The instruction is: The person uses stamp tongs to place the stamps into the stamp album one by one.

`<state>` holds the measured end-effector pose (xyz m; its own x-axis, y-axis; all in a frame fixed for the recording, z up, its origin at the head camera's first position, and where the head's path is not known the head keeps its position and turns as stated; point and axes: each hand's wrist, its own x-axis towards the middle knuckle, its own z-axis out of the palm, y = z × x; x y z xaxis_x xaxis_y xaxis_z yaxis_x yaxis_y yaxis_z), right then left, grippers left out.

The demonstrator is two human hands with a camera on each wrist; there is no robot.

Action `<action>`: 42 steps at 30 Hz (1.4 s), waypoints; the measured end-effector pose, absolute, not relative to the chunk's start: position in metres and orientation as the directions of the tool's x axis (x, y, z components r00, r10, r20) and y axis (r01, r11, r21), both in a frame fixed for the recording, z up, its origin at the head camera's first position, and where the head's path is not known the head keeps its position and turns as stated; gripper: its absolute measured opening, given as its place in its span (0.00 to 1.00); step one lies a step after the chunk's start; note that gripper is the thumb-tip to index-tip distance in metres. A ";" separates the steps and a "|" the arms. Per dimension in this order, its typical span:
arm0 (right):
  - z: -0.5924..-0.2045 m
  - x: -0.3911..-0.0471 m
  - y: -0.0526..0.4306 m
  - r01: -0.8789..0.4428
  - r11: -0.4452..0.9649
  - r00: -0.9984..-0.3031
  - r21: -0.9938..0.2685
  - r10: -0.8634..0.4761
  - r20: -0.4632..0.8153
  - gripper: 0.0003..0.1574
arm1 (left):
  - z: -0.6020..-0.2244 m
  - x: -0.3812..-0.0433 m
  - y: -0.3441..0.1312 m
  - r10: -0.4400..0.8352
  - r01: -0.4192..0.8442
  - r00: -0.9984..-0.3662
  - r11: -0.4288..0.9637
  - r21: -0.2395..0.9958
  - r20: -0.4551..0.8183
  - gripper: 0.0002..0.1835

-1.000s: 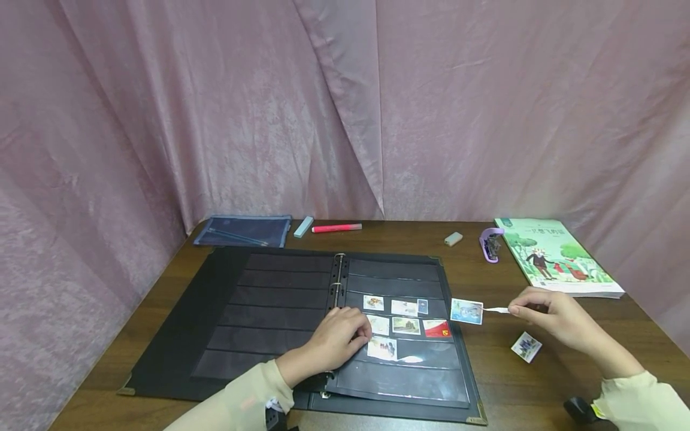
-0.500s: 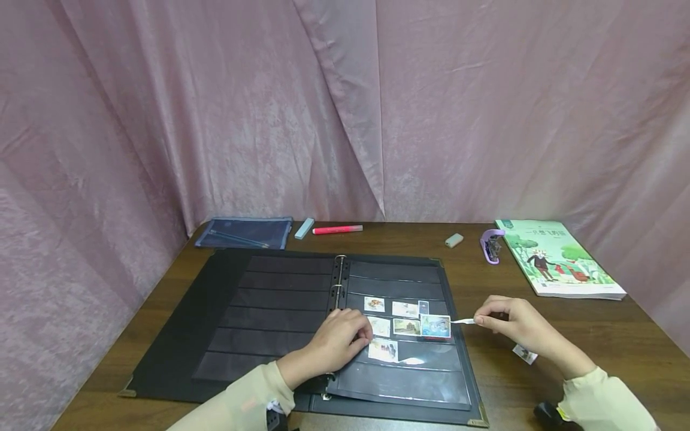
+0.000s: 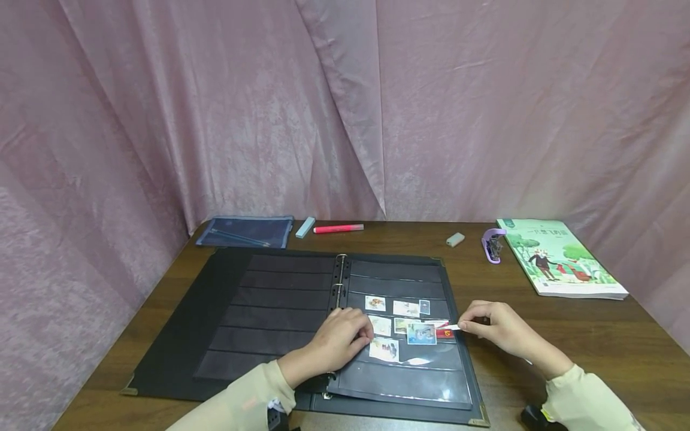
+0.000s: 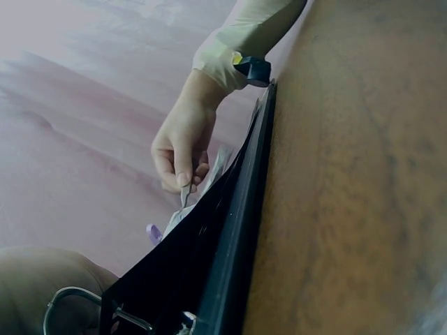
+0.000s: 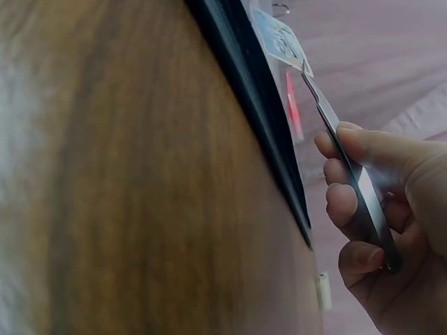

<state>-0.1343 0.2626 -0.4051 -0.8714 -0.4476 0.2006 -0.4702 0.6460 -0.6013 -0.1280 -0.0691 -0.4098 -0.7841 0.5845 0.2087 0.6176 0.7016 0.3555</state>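
A black stamp album (image 3: 178, 341) lies spread on the table, its right page (image 3: 399, 383) holding several stamps in clear strips. My right hand (image 3: 498, 326) pinches metal tweezers (image 5: 363, 185) between thumb and fingers. At their tips is a blue picture stamp (image 3: 421, 334), held over the page. In the head view it overlaps a landscape stamp (image 3: 400, 325) and a red stamp (image 3: 444, 334). The right wrist view shows the tweezer tips at the corner of the blue stamp (image 5: 281, 40). Bent fingers of my left hand (image 3: 336, 338) rest on the page's inner side, beside the ring binding (image 3: 338, 287).
Behind the album lie a blue zip pouch (image 3: 245, 231), a light blue stick (image 3: 305, 227) and a red marker (image 3: 338, 228). At the right are an eraser (image 3: 455, 239), a purple stapler (image 3: 493, 245) and a green-covered book (image 3: 560, 257). A pink curtain (image 3: 345, 108) hangs behind.
My right hand has moved left with the tweezers, bringing the blue stamp from beyond the album's right edge over the page. A loose stamp on the table is now nearly hidden behind that hand.
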 end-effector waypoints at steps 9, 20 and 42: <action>-0.401 -0.132 0.258 -0.427 0.660 -0.870 -0.618 -0.486 0.082 0.06 | -0.409 -0.128 -0.069 0.592 0.625 -0.778 0.697 0.352 0.210 0.03; -0.393 -0.131 0.258 -0.441 0.602 -0.815 -0.665 -0.580 0.015 0.07 | -0.409 -0.128 -0.070 0.598 0.639 -0.768 0.687 0.347 0.230 0.03; -0.369 -0.147 0.261 -0.502 0.589 -0.741 -0.634 -0.671 -0.036 0.08 | -0.408 -0.129 -0.070 0.603 0.642 -0.766 0.690 0.335 0.226 0.04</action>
<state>-0.1474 0.2608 -0.3694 -0.7409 -0.6706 -0.0364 -0.5018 0.5888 -0.6336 -0.1288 -0.0697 -0.4080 -0.7655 0.6026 0.2255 0.6417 0.6897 0.3355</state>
